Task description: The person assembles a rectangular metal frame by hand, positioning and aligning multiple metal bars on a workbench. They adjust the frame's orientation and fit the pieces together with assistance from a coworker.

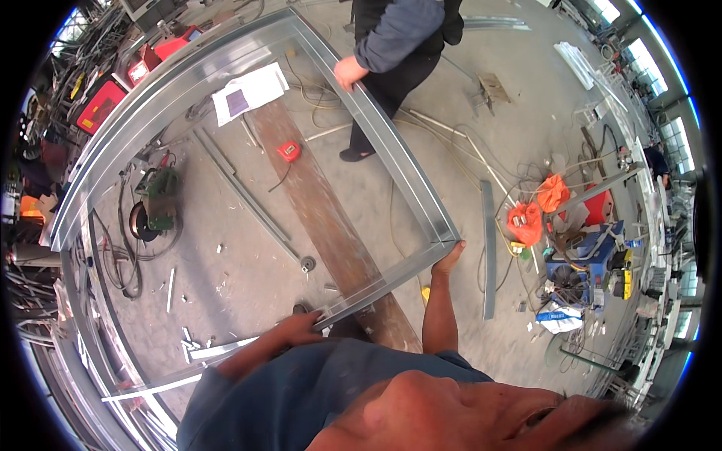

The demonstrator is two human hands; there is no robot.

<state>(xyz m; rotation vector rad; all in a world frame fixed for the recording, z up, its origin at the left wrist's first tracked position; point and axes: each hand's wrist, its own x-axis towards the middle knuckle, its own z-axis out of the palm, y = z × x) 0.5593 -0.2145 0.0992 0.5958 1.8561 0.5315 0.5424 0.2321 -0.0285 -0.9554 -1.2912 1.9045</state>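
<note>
A large metal frame of silvery channel profiles (400, 167) spans the view, held up above the floor. My right hand (449, 260) grips its near right corner, fingers wrapped against the outer side. Further left, my left hand (302, 326) holds the near rail of the same frame, its fingers partly hidden by the hand's back. Across from me a person in dark clothes has one hand (350, 73) on the frame's right rail. Through the opening I see a brown plank (312, 207) with a red tape measure (289, 151) on it and white paper sheets (250, 92) at its far end.
A green machine with a wire spool (156, 203) stands on the floor at left. Red machines (101, 104) line the far left. Loose profiles (244, 197), cables and a flat grey strip (489, 248) lie about. Orange bags (525, 223) and a blue machine (583, 263) are at right.
</note>
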